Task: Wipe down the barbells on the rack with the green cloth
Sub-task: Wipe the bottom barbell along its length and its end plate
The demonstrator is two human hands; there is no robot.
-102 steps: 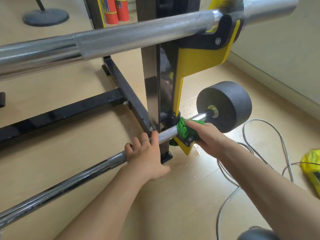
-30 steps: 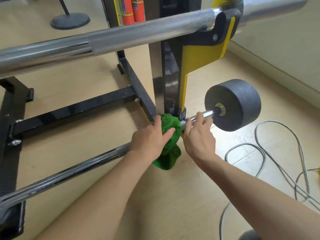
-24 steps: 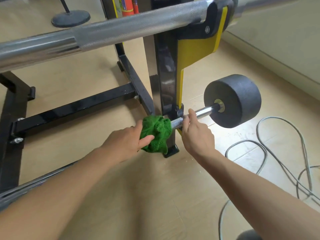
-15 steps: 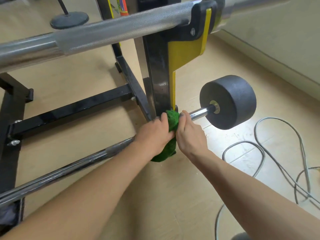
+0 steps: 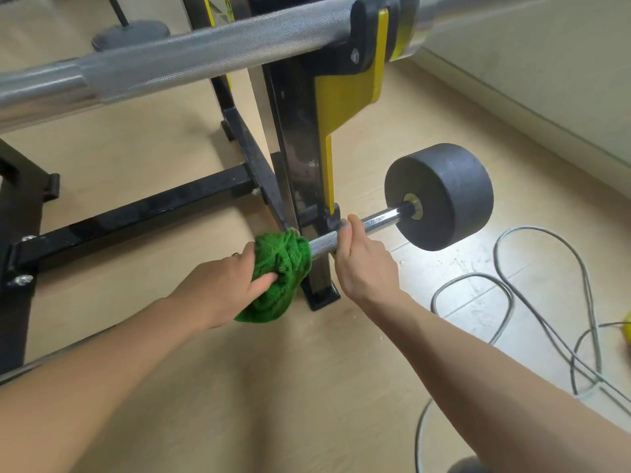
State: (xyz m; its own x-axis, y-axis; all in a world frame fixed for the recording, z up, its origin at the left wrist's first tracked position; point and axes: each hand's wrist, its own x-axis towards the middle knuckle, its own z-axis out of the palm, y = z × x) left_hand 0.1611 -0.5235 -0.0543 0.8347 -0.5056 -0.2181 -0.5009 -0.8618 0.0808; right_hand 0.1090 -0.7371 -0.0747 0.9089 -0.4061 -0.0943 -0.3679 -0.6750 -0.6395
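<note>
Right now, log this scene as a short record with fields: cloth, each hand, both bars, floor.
cloth: green cloth bunched round the lower bar, left of the rack post
left hand: left hand grips the cloth
right hand: right hand holds the lower bar, fingers curled over it, right of the post
lower bar: knurled stretch bare between the hands; black weight on its end
upper bar: upper bar rests in the yellow hook, untouched
floor: grey cable looped at right
</note>
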